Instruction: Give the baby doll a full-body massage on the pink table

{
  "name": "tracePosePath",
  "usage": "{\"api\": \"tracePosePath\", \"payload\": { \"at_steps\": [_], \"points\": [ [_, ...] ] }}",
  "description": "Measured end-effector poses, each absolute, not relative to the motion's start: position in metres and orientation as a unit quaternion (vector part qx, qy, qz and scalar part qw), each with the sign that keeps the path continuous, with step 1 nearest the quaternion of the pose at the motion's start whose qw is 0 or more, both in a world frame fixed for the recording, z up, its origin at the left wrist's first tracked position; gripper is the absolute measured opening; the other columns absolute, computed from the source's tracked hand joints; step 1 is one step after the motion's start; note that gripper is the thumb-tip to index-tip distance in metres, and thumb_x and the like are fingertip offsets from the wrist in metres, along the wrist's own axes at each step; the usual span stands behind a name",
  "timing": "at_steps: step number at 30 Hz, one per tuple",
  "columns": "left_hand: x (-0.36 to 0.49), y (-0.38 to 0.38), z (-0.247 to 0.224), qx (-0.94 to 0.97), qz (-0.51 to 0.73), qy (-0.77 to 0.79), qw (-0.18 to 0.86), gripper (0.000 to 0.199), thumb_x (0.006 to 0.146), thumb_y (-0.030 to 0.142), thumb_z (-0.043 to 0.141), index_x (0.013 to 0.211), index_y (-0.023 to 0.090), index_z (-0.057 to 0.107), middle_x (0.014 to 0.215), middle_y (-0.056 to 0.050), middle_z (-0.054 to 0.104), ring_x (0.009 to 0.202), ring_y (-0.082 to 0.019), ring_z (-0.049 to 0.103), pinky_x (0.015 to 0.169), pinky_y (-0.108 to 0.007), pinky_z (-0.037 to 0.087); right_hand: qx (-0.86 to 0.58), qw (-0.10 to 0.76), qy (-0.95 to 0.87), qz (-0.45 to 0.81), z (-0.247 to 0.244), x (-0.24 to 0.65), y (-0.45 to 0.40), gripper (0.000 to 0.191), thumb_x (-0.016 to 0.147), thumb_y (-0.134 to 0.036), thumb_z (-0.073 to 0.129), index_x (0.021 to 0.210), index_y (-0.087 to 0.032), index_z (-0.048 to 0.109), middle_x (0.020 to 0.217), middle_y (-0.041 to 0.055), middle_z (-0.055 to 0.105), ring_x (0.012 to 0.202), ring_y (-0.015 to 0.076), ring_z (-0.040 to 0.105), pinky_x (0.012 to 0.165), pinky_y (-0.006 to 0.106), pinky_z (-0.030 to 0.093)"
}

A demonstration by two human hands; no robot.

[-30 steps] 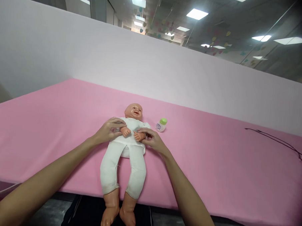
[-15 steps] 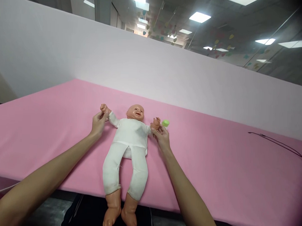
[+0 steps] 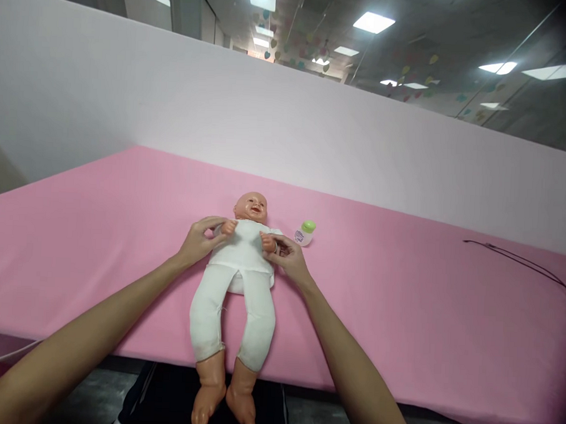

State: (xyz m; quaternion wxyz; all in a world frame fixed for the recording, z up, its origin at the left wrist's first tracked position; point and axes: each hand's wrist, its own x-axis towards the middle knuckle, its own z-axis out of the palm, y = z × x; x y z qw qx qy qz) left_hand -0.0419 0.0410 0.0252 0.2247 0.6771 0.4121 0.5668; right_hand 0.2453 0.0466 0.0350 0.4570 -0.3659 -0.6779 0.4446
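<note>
A baby doll (image 3: 244, 251) in a white top and white trousers lies on its back on the pink-covered table (image 3: 391, 304), its bare feet over the front edge. My left hand (image 3: 203, 240) grips the doll's arm at the left of the picture, near its wrist. On the other side, my right hand (image 3: 288, 256) is closed round the doll's other wrist. Both doll hands rest over its chest. Just beyond my right hand stands a small clear bottle (image 3: 303, 238) with a green cap.
A thin black cable (image 3: 520, 260) lies at the table's right side. Behind the table rises a white partition (image 3: 314, 132). A white cord (image 3: 9, 355) hangs at the lower left. My dark-clothed lap shows below the front edge.
Both my hands have moved inward with the doll's arms, from out at its sides to over its chest. The bottle, earlier mostly hidden behind my right hand, now shows.
</note>
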Motion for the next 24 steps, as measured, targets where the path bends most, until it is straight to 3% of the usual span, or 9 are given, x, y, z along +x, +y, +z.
{"api": "tracePosePath", "payload": {
  "at_steps": [4, 8, 12, 15, 19, 24],
  "points": [
    [-0.051, 0.053, 0.017, 0.515, 0.678, 0.462, 0.249, 0.038, 0.092, 0.057, 0.072, 0.089, 0.020, 0.073, 0.086, -0.005, 0.073, 0.080, -0.020, 0.065, 0.072, -0.031, 0.052, -0.402, 0.548, -0.574, 0.456, 0.027, 0.242, 0.056, 0.053, 0.071, -0.045, 0.092, 0.117, -0.025, 0.074, 0.124, 0.0066, 0.076, 0.107, 0.0255, 0.071, 0.092, 0.039, 0.059],
    [-0.066, 0.064, 0.010, 0.430, 0.717, 0.481, 0.262, 0.048, 0.090, 0.067, 0.069, 0.078, 0.020, 0.066, 0.076, -0.004, 0.065, 0.073, -0.019, 0.060, 0.066, -0.030, 0.051, -0.430, 0.564, -0.533, 0.461, 0.026, 0.243, 0.059, 0.058, 0.074, -0.050, 0.088, 0.124, -0.024, 0.072, 0.116, 0.0074, 0.077, 0.085, 0.0218, 0.070, 0.069, 0.034, 0.059],
    [-0.063, 0.059, 0.013, 0.485, 0.697, 0.470, 0.240, 0.040, 0.092, 0.059, 0.070, 0.081, 0.020, 0.068, 0.081, -0.005, 0.069, 0.077, -0.021, 0.064, 0.070, -0.032, 0.052, -0.377, 0.561, -0.568, 0.469, 0.031, 0.246, 0.055, 0.055, 0.070, -0.042, 0.093, 0.119, -0.026, 0.075, 0.131, 0.0082, 0.075, 0.116, 0.0286, 0.070, 0.094, 0.041, 0.060],
    [-0.051, 0.047, 0.021, 0.638, 0.608, 0.423, 0.208, 0.026, 0.092, 0.048, 0.072, 0.097, 0.023, 0.078, 0.102, -0.007, 0.078, 0.094, -0.025, 0.070, 0.085, -0.037, 0.055, -0.336, 0.470, -0.673, 0.461, 0.036, 0.248, 0.050, 0.046, 0.074, -0.037, 0.092, 0.117, -0.027, 0.079, 0.133, 0.0082, 0.075, 0.128, 0.0305, 0.066, 0.112, 0.048, 0.051],
    [-0.043, 0.037, 0.028, 0.777, 0.489, 0.352, 0.182, 0.026, 0.086, 0.039, 0.079, 0.109, 0.029, 0.083, 0.118, -0.008, 0.079, 0.115, -0.032, 0.070, 0.107, -0.048, 0.049, -0.309, 0.374, -0.765, 0.424, 0.042, 0.250, 0.043, 0.036, 0.081, -0.032, 0.086, 0.117, -0.029, 0.081, 0.130, 0.0070, 0.076, 0.134, 0.0305, 0.062, 0.118, 0.051, 0.044],
    [-0.043, 0.037, 0.028, 0.732, 0.509, 0.388, 0.234, 0.029, 0.084, 0.042, 0.081, 0.110, 0.029, 0.084, 0.118, -0.007, 0.080, 0.114, -0.031, 0.070, 0.099, -0.044, 0.053, -0.330, 0.395, -0.739, 0.434, 0.039, 0.248, 0.043, 0.039, 0.081, -0.034, 0.087, 0.119, -0.029, 0.080, 0.132, 0.0065, 0.075, 0.131, 0.0299, 0.064, 0.116, 0.049, 0.045]
  ]
}}
